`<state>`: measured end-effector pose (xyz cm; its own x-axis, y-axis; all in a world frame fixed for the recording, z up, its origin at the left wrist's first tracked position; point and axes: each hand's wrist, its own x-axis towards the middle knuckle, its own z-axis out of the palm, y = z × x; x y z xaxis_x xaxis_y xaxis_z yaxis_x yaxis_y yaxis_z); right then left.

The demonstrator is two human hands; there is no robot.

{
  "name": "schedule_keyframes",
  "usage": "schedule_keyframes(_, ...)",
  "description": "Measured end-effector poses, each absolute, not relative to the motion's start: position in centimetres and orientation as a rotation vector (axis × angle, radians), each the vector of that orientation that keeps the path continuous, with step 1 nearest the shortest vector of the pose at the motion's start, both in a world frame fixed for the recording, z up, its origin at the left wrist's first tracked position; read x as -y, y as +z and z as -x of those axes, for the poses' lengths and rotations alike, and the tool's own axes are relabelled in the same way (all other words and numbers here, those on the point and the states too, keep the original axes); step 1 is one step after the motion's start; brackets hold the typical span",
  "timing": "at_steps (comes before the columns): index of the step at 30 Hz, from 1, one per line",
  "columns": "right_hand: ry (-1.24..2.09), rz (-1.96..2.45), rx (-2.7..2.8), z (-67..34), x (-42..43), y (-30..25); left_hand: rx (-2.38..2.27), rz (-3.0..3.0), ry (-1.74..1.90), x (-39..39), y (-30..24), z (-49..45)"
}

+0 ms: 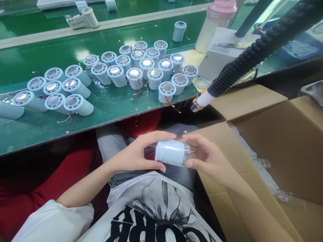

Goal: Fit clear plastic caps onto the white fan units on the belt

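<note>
**Both hands hold one pale blue cylinder**

In the lower centre of the frame, the left hand and the right hand have their fingers curled closed around a pale blue cylinder. It lies sideways between them. Many similar cylinders with red wires stand on the green table at upper left. A black hose hangs at upper right above a cardboard box. The shirt has big black letters, cut off and not readable.
</note>
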<state>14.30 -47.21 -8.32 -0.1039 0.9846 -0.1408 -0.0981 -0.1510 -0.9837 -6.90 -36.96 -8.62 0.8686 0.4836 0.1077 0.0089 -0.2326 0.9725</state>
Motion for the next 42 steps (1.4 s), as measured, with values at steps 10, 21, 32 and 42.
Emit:
schedule_keyframes(10, 1.675, 1.189, 0.824, -13.6, 46.6, -8.3, -0.284, -1.818, 0.5, 36.7, -8.7, 7.1)
schedule_keyframes(21, 1.946, 1.182, 0.54, -12.7, 46.6, -8.7, -0.24, -1.838, 0.498, 36.6, -8.7, 7.0)
schedule_keyframes(32, 2.315, 1.003, 0.393, -12.6, 46.3, -8.6, -0.268, -1.773, 0.488, 37.1, -9.2, 7.1)
schedule_keyframes(42, 0.903, 1.332, 1.38, -13.3, 48.1, -11.3, -0.602, -1.407, 0.292, 38.1, -7.7, 6.9)
